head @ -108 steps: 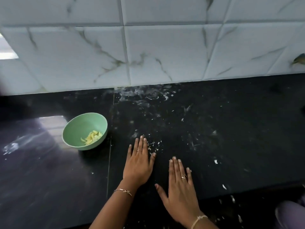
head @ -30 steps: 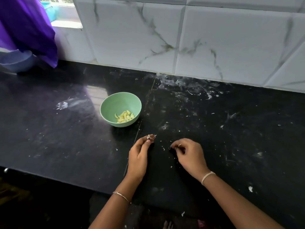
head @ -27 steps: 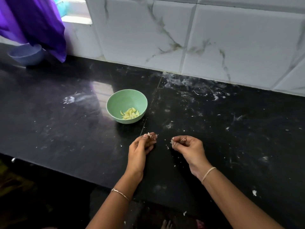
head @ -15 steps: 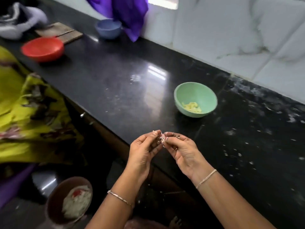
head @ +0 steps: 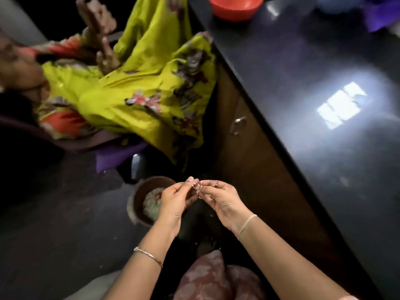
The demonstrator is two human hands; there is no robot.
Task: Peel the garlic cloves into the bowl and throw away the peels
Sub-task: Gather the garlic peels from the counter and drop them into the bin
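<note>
My left hand (head: 176,200) and my right hand (head: 218,197) meet fingertip to fingertip below the counter's edge, pinching small bits of garlic peel (head: 197,188) between them. Directly under and left of the hands a brown bin (head: 138,204) stands on the floor, holding a heap of pale peels. The green bowl with the peeled cloves is out of view.
The black counter (head: 324,148) runs along the right, with a red bowl (head: 234,6) at its far end and a cabinet door with a handle (head: 237,124) below. A seated person in a yellow-green garment (head: 134,92) is at the upper left. The floor is dark.
My hands picked peel scraps off the counter, came together and moved off its edge to above the floor bin. My view swung left and down, so the green bowl left the frame.
</note>
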